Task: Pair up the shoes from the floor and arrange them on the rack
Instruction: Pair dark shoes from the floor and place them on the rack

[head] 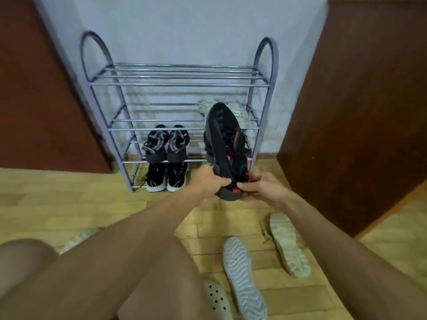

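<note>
Both forearms are bare — no sleeves, watch or rings on the left hand [211,181] or right hand [261,188].

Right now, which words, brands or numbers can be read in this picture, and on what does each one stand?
None can be read.
Grey-patterned shoes on the rack: pale marks near the collars, perhaps lettering, too blurred.
Black shoe held by both hands: no text visible.
Soles on the floor: only tread.

On the rack [180,84] sit two black pairs and one pale shoe [203,105]; before it, one held black sneaker [225,144] and four loose floor shoes.
</note>
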The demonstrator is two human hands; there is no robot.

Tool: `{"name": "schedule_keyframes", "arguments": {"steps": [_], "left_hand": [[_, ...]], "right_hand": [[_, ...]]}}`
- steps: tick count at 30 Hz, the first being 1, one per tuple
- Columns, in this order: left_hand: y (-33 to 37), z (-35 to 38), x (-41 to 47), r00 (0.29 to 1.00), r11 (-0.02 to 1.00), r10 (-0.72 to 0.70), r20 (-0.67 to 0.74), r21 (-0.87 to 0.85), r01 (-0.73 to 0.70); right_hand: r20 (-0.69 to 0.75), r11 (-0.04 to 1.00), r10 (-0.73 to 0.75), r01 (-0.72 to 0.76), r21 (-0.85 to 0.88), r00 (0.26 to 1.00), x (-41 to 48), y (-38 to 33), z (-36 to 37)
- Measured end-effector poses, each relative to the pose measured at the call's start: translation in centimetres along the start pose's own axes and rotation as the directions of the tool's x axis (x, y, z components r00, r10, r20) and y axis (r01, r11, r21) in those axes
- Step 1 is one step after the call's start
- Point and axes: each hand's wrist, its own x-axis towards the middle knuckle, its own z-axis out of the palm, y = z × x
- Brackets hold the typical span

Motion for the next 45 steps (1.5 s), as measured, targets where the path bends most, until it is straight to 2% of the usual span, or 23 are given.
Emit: {"name": "schedule_keyframes", "arguments": {"steps": [4,10,15,20,26,30,33,35,37,39,40,43,45], "left_hand": [[1.3,-6.1,-2.9,0.992,0.973,0.017,-0.129,-0.225,-0.046],[0.0,-17.0,-8.0,0.960,0.912,0.048,-0.276,-0.380,-0.155],[-5.8,-23.9,-11.2,0.929,0.858,-0.037,-0.369,-0.488,-0.159],[-14.1,-27.5,-13.1,0.919,0.852,-0.157,-0.362,-0.521,-0.060],[-26.7,-27.6,-13.8,0.917,0.887,-0.295,-0.268,-0.433,0.159],[-36.0,-26.6,-13.3,0.841,0.877,-0.447,-0.303,-0.331,0.347],[-42.5,-26.4,-13.6,0.780,0.856,-0.498,-0.380,-0.068,0.513],[-46.5,-26.1,-14.2,0.776,0.781,-0.496,-0.390,0.190,0.595],[-50.1,-25.8,-14.9,0.775,0.692,-0.503,-0.381,0.360,0.626],[-53.1,-26.1,-15.3,0.770,0.626,-0.498,-0.400,0.449,0.638],[-54.2,-26.4,-15.4,0.764,0.602,-0.503,-0.404,0.470,0.645],[-56.1,-27.1,-15.2,0.694,0.568,-0.620,-0.365,0.401,0.718],[-56.3,-27.0,-15.0,0.636,0.529,-0.699,-0.325,0.363,0.767]], "right_hand": [[0.011,0.989,-0.109,0.110,-0.099,0.994,-0.9,-6.8,4.2],[0.127,0.964,-0.153,0.176,-0.201,0.980,-0.9,-15.4,14.2],[0.235,0.970,-0.065,0.117,-0.212,0.970,-0.1,-17.9,24.6],[0.252,0.933,0.076,0.020,-0.358,0.965,1.4,-15.2,33.7],[0.223,0.862,0.314,-0.179,-0.474,0.923,4.0,-6.1,41.4],[0.180,0.803,0.402,-0.251,-0.540,0.898,6.2,0.4,44.2],[0.170,0.743,0.490,-0.308,-0.594,0.855,7.1,4.6,45.4],[0.153,0.704,0.530,-0.333,-0.627,0.834,7.8,7.3,46.1],[0.151,0.652,0.586,-0.353,-0.671,0.796,7.9,9.3,46.6],[0.172,0.612,0.624,-0.340,-0.714,0.762,8.1,10.6,46.9],[0.182,0.616,0.613,-0.322,-0.719,0.769,8.2,11.2,47.1],[0.210,0.620,0.532,-0.208,-0.756,0.820,8.1,12.3,47.1],[0.234,0.583,0.526,-0.146,-0.800,0.817,7.6,12.8,46.9]]}}
